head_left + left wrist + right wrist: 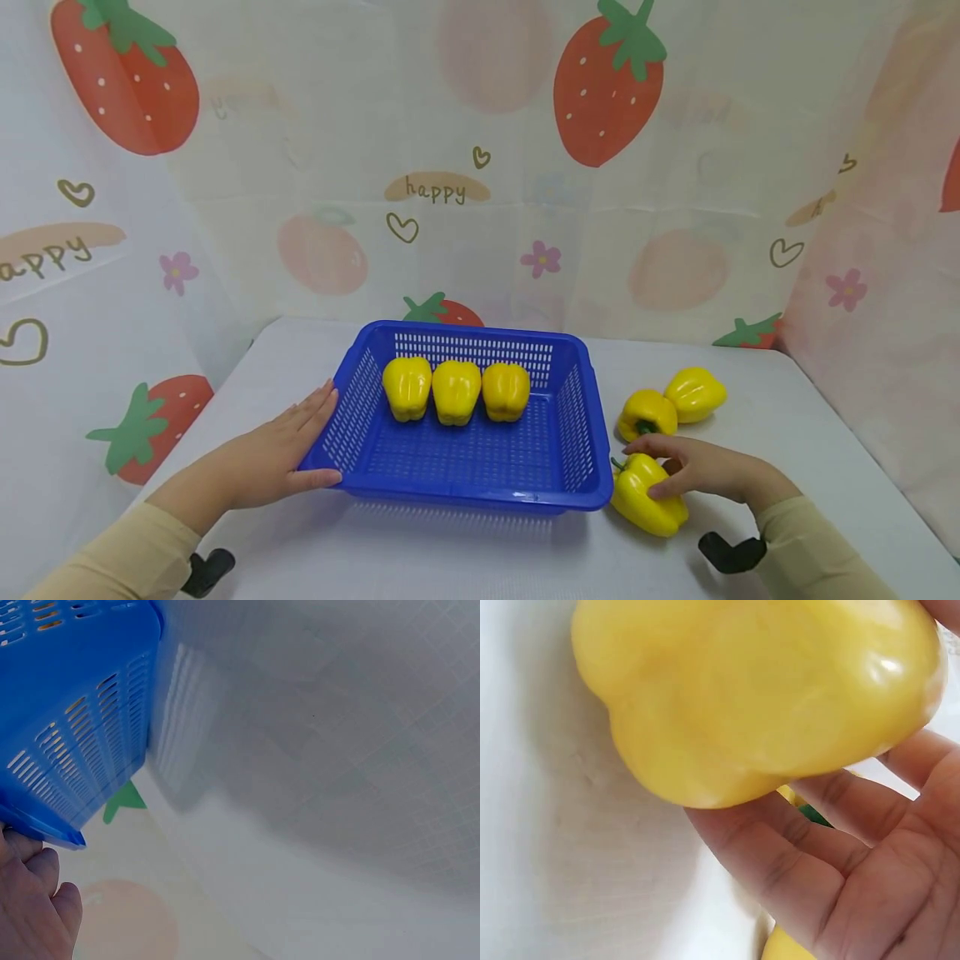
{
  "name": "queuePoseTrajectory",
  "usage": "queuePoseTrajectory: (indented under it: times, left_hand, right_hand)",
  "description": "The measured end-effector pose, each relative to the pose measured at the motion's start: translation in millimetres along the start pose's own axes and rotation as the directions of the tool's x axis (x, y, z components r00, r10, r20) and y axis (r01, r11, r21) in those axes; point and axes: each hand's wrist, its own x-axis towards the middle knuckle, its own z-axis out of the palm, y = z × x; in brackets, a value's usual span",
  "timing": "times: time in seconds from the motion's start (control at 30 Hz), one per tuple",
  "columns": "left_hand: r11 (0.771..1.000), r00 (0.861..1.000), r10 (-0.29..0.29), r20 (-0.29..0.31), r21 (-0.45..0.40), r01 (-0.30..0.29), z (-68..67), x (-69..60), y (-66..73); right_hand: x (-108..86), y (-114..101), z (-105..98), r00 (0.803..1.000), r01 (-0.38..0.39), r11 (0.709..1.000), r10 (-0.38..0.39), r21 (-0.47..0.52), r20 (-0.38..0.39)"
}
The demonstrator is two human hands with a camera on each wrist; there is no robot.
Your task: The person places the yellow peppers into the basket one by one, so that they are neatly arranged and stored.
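A yellow bell pepper (648, 496) lies on its side by the right end of a blue plastic basket (480, 493), stem toward it. My right hand (701, 471) grips this pepper between thumb and fingers; the right wrist view shows the pepper (757, 690) close up above the fingers (772, 855). At the other end, my left hand (277, 454) rests along the basket's left rim with fingers extended and thumb at the front corner. Three yellow bell peppers (457, 392) stand in a row inside the basket, toward the back.
Two more yellow bell peppers, one with its stem facing front (647, 414) and one behind it (696, 394), touch each other right of the basket. All stands on a white table (450, 567), with a strawberry-print cloth (480, 108) hanging behind and at the sides.
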Motion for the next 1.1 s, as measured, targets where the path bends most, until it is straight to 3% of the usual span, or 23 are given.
queuePoseTrajectory:
  times: [0.27, 0.67, 1.1]
  left_hand:
    - [1.000, 1.000, 0.000, 0.004, -0.002, 0.000, -0.2, -0.1, 0.5]
    - [1.000, 1.000, 0.004, 0.000, 0.009, -0.004, -2.1, 0.0, 1.6]
    - [1.000, 1.000, -0.003, -0.002, 0.006, 0.004, -1.9, -0.1, 1.4]
  right_hand:
    - [-10.0, -1, -10, 0.999, 0.018, 0.999, -0.020, -0.044, -0.040]
    - [-25.4, -23, -38, 0.990, 0.071, 0.995, -0.078, -0.071, -0.116]
    - [-15.6, -62, -66, 0.978, 0.150, 0.982, -0.164, -0.115, -0.129]
